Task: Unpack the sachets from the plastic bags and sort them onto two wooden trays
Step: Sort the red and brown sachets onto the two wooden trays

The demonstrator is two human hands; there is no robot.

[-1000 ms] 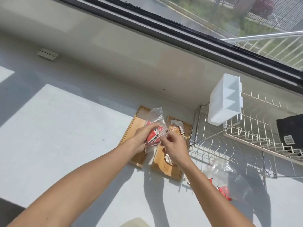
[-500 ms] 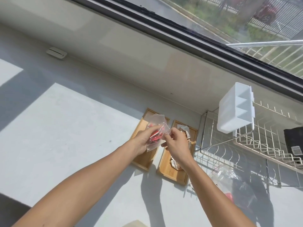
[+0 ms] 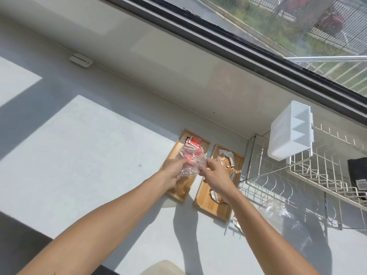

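Two wooden trays lie side by side on the grey counter. Over the left tray (image 3: 179, 193), my left hand (image 3: 172, 168) and my right hand (image 3: 213, 172) pinch the lower corners of a clear plastic bag (image 3: 191, 157). The bag is tipped with its mouth pointing away, and red sachets (image 3: 194, 140) have slid out onto the far end of the left tray. Some red still shows through the plastic. The right tray (image 3: 213, 205) holds brown sachets (image 3: 224, 161), partly hidden by my right hand.
A white wire dish rack (image 3: 297, 175) with a white plastic caddy (image 3: 290, 130) stands to the right of the trays. A second clear bag (image 3: 278, 211) lies in front of the rack. A window runs along the back wall.
The bag was held upright between both hands. It has since been tipped forward and down over the left tray, and red sachets have dropped out onto the tray's far end.
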